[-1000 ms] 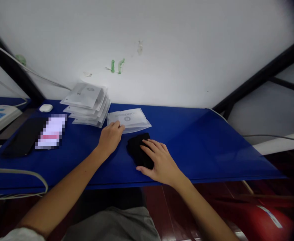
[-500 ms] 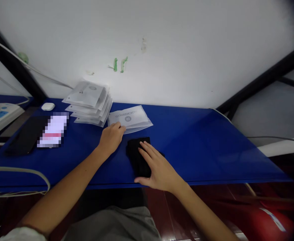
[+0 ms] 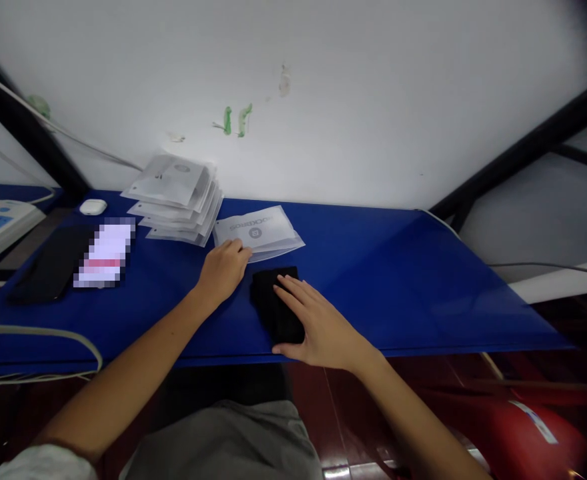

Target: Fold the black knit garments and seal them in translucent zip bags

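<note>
My left hand is closed, its curled fingertips at the near left edge of a frosted white plastic bag with grey lettering and a round logo. The bag lies flat, its near edge slightly parted in layers. A folded black cloth item lies closer to me, near the table's front edge. My right hand rests over its right side, fingers stretched and thumb apart at the near corner, covering part of it.
A stack of similar frosted bags stands back left against the wall. Left of it are a white earbud case, a lit phone, a black phone-like slab and a power strip. A pale cable crosses the front left.
The view has tilted slightly, so everything sits a little higher. Both hands keep nearly the same places on the bag and the black cloth.
</note>
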Available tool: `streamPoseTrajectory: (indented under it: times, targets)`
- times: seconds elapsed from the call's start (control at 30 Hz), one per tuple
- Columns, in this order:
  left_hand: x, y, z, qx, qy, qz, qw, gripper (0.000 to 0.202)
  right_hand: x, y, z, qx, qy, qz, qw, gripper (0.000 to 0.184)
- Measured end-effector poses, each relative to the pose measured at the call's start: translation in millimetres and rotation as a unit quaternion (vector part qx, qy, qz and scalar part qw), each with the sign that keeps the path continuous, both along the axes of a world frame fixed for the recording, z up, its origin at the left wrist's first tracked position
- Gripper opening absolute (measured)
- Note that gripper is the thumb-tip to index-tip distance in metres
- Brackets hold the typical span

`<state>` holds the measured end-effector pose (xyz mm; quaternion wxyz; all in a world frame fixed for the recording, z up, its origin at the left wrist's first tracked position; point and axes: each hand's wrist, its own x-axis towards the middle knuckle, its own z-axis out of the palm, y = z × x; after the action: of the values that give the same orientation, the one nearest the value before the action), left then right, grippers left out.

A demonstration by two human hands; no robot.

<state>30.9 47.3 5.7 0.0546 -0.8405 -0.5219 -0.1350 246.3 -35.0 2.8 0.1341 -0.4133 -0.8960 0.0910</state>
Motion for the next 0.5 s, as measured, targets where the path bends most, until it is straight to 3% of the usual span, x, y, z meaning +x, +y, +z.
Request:
streamPoseTrajectory:
  times: [0.27, 0.5]
  targets:
    - [-1, 1, 0.1, 0.001, 0.010, 0.004, 1.000, 0.029, -2, 0, 12.9, 0.003, -0.090, 0.021, 0.996, 0.078]
    - [-1, 1, 0.9, -0.002, 0.008, 0.005, 1.000, 0.029, -3, -6, 15.8, 0.040, -0.126, 0.030, 0.991, 0.089]
